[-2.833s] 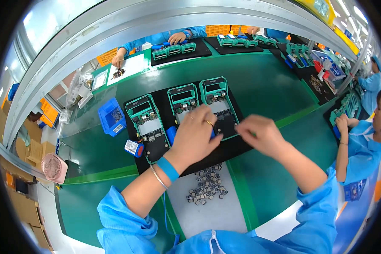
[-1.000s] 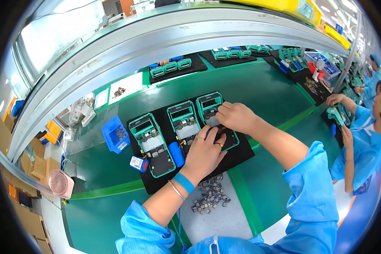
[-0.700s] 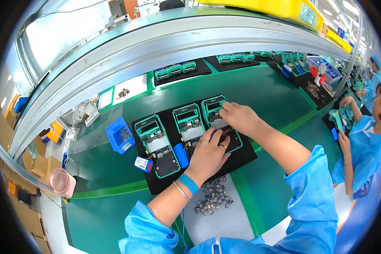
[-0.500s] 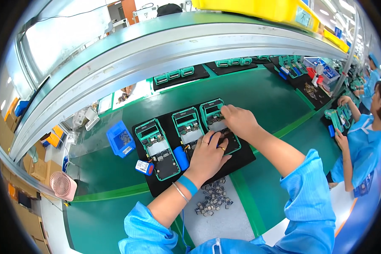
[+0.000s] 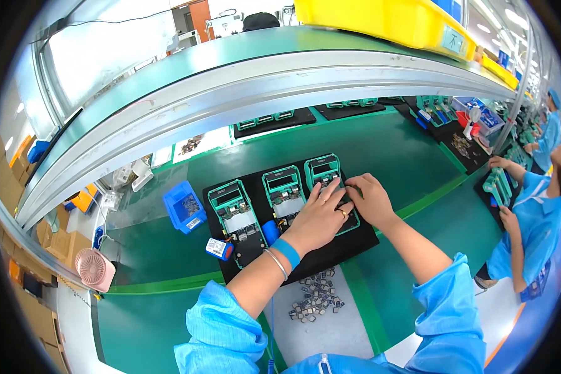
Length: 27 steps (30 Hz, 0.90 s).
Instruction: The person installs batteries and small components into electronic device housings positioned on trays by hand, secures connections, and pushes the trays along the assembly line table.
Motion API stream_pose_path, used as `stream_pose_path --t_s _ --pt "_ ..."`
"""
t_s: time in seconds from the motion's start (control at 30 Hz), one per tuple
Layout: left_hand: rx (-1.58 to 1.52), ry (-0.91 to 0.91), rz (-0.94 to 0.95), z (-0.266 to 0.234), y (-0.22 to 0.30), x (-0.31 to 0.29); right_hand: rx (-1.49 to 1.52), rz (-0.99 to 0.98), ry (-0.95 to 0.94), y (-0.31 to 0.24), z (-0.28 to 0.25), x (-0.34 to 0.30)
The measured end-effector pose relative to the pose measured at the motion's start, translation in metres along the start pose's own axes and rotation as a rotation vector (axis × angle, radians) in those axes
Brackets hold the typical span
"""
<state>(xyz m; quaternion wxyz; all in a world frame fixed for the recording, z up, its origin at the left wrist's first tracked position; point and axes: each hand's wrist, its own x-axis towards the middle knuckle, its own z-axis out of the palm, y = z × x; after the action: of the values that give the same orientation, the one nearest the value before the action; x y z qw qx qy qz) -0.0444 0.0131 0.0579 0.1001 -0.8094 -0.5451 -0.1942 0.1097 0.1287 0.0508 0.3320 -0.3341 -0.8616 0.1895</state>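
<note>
Three teal-framed device housings lie in a row on a black mat (image 5: 356,248): the left housing (image 5: 238,215), the middle housing (image 5: 283,182) and the right housing (image 5: 322,164). Over the right one, my left hand (image 5: 315,221) reaches with its fingers apart, fingertips at the circuit parts inside. My right hand (image 5: 374,201) is at that housing's right edge, fingers bent and closed; whatever they pinch is hidden. Beside the left housing sits a battery pack (image 5: 218,248) with a white label. A blue cylindrical battery (image 5: 270,232) lies between the left and middle housings, partly covered by my left arm.
Small metal parts (image 5: 318,298) are heaped on a grey sheet in front of me. A blue bin (image 5: 170,213) stands left of the mat, a pink fan (image 5: 92,269) farther left. A metal shelf rail (image 5: 243,93) crosses above the bench. At right, a co-worker (image 5: 523,215) handles similar housings.
My left hand has shifted up and right over the right housing. The right hand has moved slightly down and right, off the housing's upper part. The view has shifted slightly.
</note>
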Motion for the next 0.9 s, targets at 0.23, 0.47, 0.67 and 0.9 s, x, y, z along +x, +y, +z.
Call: stream_pose_path --t_s 0.23,0.47,0.67,0.9 --pt "0.003 -0.07 -0.042 0.0 0.002 -0.003 -0.123 0.043 -0.162 0.001 -0.003 0.021" --pt "0.026 -0.142 -0.167 -0.033 0.016 -0.025 -0.129 -0.004 -0.088 -0.003 0.008 0.02" --pt "-0.123 0.243 -0.315 -0.09 0.013 -0.096 0.075 0.048 0.066 0.027 -0.018 0.008" --pt "-0.753 0.541 -1.191 -0.07 -0.053 -0.239 0.139 0.161 -0.089 0.037 0.018 0.008"
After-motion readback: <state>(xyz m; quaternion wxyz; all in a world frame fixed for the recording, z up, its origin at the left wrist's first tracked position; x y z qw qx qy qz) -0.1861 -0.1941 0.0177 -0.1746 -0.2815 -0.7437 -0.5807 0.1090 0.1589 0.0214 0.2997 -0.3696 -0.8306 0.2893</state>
